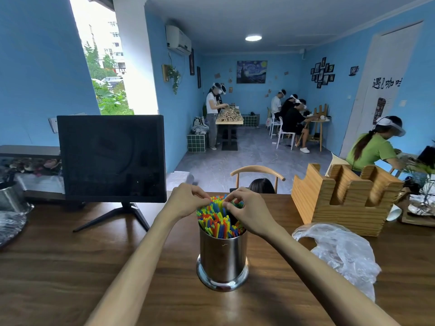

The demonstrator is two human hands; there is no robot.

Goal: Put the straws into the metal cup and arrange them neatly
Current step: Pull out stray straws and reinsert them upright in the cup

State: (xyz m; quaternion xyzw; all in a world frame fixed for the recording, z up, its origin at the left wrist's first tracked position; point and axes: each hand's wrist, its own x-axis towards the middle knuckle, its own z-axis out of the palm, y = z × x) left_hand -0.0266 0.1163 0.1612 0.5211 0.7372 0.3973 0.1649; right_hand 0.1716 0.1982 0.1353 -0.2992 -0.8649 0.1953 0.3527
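A shiny metal cup [223, 257] stands upright on the wooden table [70, 267], straight in front of me. It is packed with colourful straws [215, 221] in blue, yellow, green, orange and red, their tops sticking out unevenly above the rim. My left hand [186, 201] is at the upper left of the bundle, its curled fingertips pinching straw tops. My right hand [247, 211] covers the upper right of the bundle, thumb and fingers pinching straw ends there. The straws behind my right hand are hidden.
A crumpled clear plastic bag [341, 250] lies right of the cup. Behind it stands a wooden slotted holder [341, 196]. A dark monitor [111, 158] on a stand sits at the back left. A metal bucket [11, 198] is at the far left edge.
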